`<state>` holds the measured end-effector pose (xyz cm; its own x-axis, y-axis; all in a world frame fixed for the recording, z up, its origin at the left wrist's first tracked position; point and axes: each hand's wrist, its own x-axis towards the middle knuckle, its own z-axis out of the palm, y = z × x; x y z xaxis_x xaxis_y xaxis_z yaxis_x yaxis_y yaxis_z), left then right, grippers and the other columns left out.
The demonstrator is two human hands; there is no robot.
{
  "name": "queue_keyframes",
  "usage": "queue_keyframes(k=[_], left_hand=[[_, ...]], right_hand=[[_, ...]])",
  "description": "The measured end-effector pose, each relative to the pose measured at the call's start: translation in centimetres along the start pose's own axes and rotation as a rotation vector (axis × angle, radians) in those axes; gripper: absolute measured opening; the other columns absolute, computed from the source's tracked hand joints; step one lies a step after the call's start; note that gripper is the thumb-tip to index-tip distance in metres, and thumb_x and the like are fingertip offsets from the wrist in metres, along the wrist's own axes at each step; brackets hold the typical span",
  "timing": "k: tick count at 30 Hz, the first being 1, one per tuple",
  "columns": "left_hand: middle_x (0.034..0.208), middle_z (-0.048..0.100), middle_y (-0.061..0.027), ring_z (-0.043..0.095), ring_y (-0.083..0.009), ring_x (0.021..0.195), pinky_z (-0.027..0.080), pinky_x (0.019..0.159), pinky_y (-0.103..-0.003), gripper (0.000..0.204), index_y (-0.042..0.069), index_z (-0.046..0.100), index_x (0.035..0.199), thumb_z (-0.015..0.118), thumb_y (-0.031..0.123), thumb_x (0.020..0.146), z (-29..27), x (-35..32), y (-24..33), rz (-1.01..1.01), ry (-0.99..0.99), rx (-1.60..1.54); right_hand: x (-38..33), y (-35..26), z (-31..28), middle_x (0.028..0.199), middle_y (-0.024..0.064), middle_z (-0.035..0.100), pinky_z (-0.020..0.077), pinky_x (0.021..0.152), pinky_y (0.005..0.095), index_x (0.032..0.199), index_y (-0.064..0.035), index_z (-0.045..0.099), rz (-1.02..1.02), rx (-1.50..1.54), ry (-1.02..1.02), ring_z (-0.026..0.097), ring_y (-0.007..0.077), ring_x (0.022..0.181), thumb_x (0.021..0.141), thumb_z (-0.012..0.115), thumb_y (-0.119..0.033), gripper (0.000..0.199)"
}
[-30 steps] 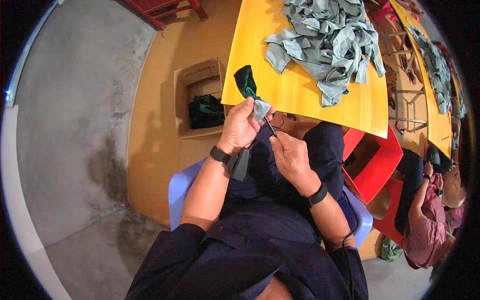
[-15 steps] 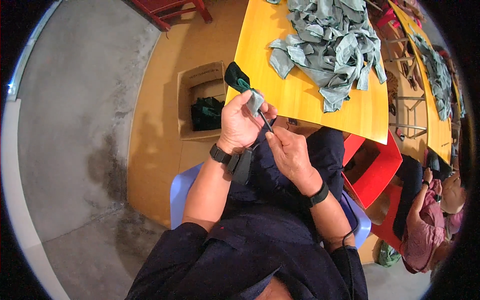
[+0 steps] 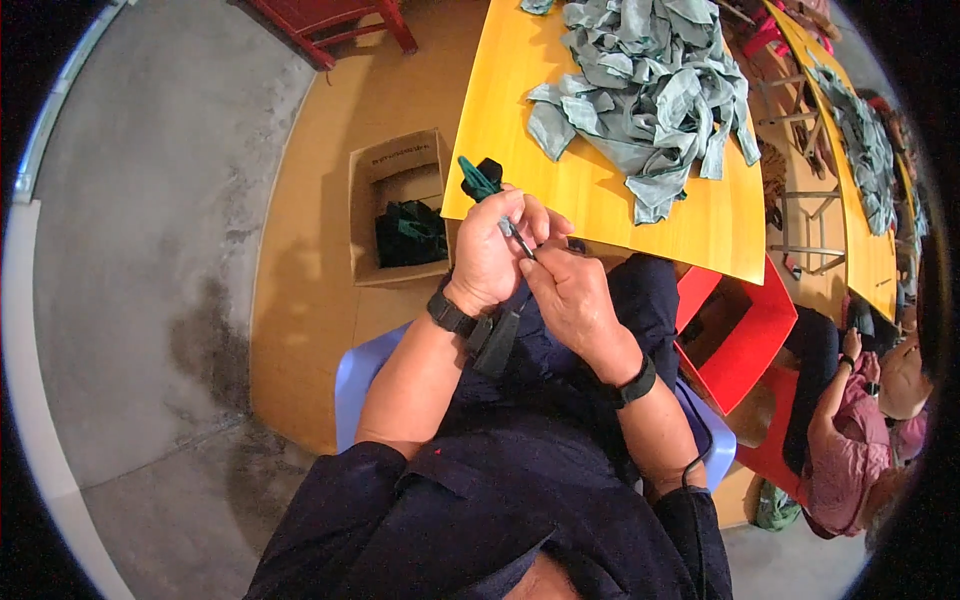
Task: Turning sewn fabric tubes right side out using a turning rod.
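Note:
In front of me, at the near left corner of the yellow table point(image 3: 500, 90), my left hand point(image 3: 488, 250) is closed around a small dark green and grey cloth piece point(image 3: 480, 178). Its green end sticks out above the fingers; most of the grey part is hidden in the palm. My right hand point(image 3: 578, 300) pinches a thin dark rod-like tool point(image 3: 520, 241) between thumb and fingers. The tool's far end points into the cloth under my left fingers, where its tip cannot be seen. On the table lies a loose heap of grey-green cloth pieces point(image 3: 650, 100).
A cardboard box point(image 3: 357, 220) with dark green cloth point(image 3: 408, 232) stands on the floor to the left. Right of my legs is a red open bin point(image 3: 742, 350). Another person point(image 3: 850, 430) sits at far right by a second yellow table point(image 3: 858, 235). A red wooden chair point(image 3: 345, 30) stands upper left.
My left fingers have curled further over the cloth, covering most of its grey part. The green end has turned and bunched up. The tool shows shorter between my hands, which are closer together.

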<state>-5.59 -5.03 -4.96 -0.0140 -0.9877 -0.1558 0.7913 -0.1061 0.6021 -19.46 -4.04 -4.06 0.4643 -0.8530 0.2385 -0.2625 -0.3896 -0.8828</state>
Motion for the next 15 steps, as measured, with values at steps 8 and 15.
queue_keyframes(k=[8, 15], left_hand=[[0.06, 0.046, -0.0057, 0.054, -0.0272, 0.07, 0.046, 0.075, -0.038, 0.028, 0.011, 0.045, 0.066, 0.052, 0.025, 0.089, -0.2, 0.2, 2.5, 0.09, 0.106, -0.021], [0.06, 0.05, -0.0075, 0.058, -0.0296, 0.073, 0.046, 0.076, -0.04, 0.027, 0.012, 0.045, 0.065, 0.053, 0.023, 0.088, 1.0, -0.4, 2.3, 0.134, 0.0, 0.027]], right_hand=[[-0.4, -1.4, -0.3, 0.072, 0.0241, 0.058, 0.0469, 0.057, 0.0423, 0.089, 0.0009, 0.062, 0.21, 0.105, -0.165, 0.061, 0.0417, 0.065, 0.094, 0.059, -0.017, 0.019], [-2.0, -1.8, -0.4, 0.069, 0.0239, 0.057, 0.0459, 0.055, 0.0422, 0.086, 0.002, 0.061, 0.132, 0.035, -0.062, 0.059, 0.0418, 0.063, 0.094, 0.059, -0.015, 0.019]])
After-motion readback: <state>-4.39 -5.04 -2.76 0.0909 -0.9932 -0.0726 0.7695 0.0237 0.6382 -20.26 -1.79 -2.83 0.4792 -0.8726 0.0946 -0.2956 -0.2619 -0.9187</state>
